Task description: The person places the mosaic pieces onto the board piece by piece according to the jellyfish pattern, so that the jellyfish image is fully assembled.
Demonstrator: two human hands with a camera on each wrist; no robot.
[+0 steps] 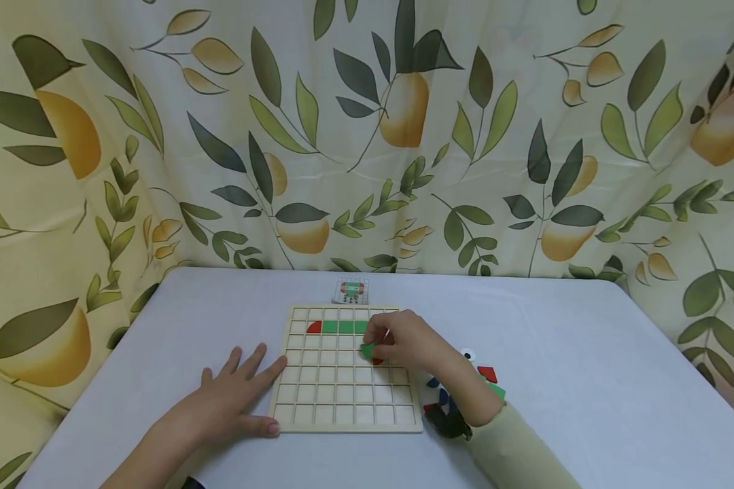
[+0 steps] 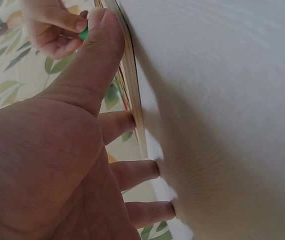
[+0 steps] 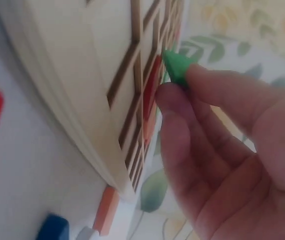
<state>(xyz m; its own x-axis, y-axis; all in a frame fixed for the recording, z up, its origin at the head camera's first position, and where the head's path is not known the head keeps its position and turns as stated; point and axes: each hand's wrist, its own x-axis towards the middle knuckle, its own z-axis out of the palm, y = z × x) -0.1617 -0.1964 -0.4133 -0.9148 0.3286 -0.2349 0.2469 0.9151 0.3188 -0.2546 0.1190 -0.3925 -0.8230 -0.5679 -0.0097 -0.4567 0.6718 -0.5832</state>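
A wooden grid board point(image 1: 336, 395) lies on the table. Along one upper row sit a red quarter-round piece point(image 1: 315, 327) and several green squares point(image 1: 345, 327). My left hand point(image 1: 235, 394) is spread at the board's left side, its thumb point(image 2: 113, 37) and index finger against the wooden edge. Over the right part of the grid, my right hand point(image 1: 404, 337) pinches a small green piece point(image 3: 176, 66) with a pointed corner between thumb and fingertips. Just beyond that piece, a red piece point(image 3: 151, 92) shows in the grid, partly hidden by the hand in the head view.
Behind the board lies a small pattern card point(image 1: 351, 291) showing a coloured figure on a grid. Loose red point(image 1: 486, 374), green point(image 1: 497, 391) and blue pieces point(image 1: 443, 396), plus a white disc point(image 1: 467, 354), lie right of the board, partly under the right forearm. A patterned curtain point(image 1: 367, 170) hangs behind.
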